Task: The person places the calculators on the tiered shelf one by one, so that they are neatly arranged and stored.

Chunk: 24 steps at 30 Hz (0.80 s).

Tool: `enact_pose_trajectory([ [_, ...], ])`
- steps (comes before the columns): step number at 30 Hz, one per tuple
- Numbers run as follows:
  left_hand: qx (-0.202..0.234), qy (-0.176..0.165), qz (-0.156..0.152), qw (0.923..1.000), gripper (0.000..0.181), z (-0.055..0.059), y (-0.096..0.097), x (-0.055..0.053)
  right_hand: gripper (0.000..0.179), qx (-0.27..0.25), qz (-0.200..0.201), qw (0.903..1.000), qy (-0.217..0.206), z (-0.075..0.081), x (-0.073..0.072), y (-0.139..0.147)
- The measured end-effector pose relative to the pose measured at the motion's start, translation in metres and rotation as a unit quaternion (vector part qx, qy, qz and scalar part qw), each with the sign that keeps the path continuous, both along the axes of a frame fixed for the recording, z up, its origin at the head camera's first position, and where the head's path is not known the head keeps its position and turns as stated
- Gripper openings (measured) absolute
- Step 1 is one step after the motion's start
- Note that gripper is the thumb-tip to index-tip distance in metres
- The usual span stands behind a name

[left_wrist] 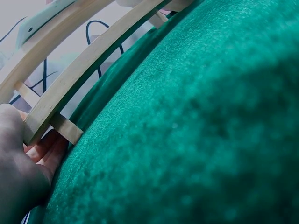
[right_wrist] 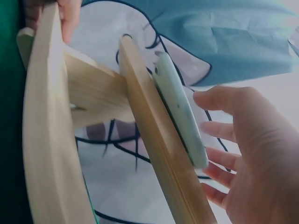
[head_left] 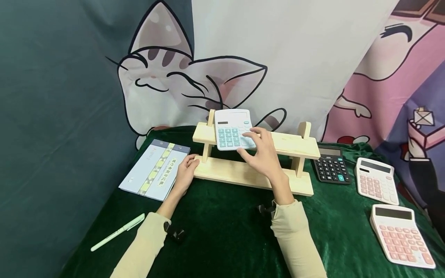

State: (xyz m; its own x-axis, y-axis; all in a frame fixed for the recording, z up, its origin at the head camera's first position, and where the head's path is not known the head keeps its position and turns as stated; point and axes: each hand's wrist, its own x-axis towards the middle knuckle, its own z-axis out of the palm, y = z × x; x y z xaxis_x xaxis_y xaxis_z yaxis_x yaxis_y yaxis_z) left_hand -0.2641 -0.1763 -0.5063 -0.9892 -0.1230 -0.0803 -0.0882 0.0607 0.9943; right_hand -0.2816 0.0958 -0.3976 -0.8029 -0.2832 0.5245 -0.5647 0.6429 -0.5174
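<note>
A two-tier wooden display rack (head_left: 229,170) stands on the green cloth. On the left part of its upper tier, a white calculator with blue keys (head_left: 227,133) leans back. My left hand (head_left: 185,173) grips the left end of the lower tier, thumb on top and fingers beneath, as the left wrist view shows. My right hand (head_left: 262,154) hovers at the calculator's lower right corner with fingers spread and bent a little. In the right wrist view, a thin gap separates the thumb from the calculator (right_wrist: 180,109), and the fingertips come right up to its edge.
Left of the rack lie a light-blue notebook (head_left: 147,166) and a pale green pen (head_left: 118,232). To the right are a black calculator (head_left: 331,164) and two white calculators with pink keys (head_left: 377,180). A cartoon-printed curtain (head_left: 295,50) hangs behind the rack.
</note>
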Motion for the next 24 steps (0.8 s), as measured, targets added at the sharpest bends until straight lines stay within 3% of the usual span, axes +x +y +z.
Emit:
enact_pose_trajectory([
  [9,-0.002,0.004,0.004,1.0000,0.044,0.005,0.000,0.001,0.036,0.003,0.016,0.9992,-0.037,0.006,-0.005,0.015],
  [23,0.000,0.006,0.008,1.0000,0.043,0.001,-0.001,0.002,0.029,0.006,0.009,0.9998,-0.017,-0.001,0.001,-0.003],
  [24,-0.001,0.004,0.006,1.0000,0.043,0.005,-0.001,0.005,0.030,0.009,0.009,0.9998,-0.017,-0.002,0.001,-0.006],
])
